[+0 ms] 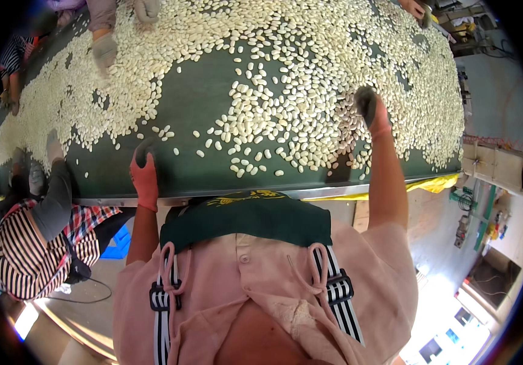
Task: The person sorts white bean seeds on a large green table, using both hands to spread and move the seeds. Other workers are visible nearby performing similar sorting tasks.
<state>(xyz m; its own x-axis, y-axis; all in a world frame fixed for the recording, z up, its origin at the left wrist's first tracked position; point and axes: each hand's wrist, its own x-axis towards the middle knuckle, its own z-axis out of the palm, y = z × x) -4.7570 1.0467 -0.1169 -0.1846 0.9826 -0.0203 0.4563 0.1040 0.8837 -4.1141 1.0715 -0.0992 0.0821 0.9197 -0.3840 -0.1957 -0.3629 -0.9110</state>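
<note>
White oval beans (310, 115) lie in a broad, loose layer over a dark green work surface (197, 97). My left hand (143, 171), in a red glove with dark grey fingers, is low over the surface near its front edge. Its thumb and fingers are apart, and a few loose beans lie just to its right. Farther right and farther from me, my right hand (372, 111) wears the same kind of glove and is over the beans. Its fingers point down and are partly hidden, so whether any beans are in them does not show.
Other people's gloved hands (104, 52) work in the beans at the far left, and another hand (415, 8) is at the far right. A person in a striped garment (21, 249) stands close on my left. Yellow sheeting (434, 184) hangs along the front edge at right.
</note>
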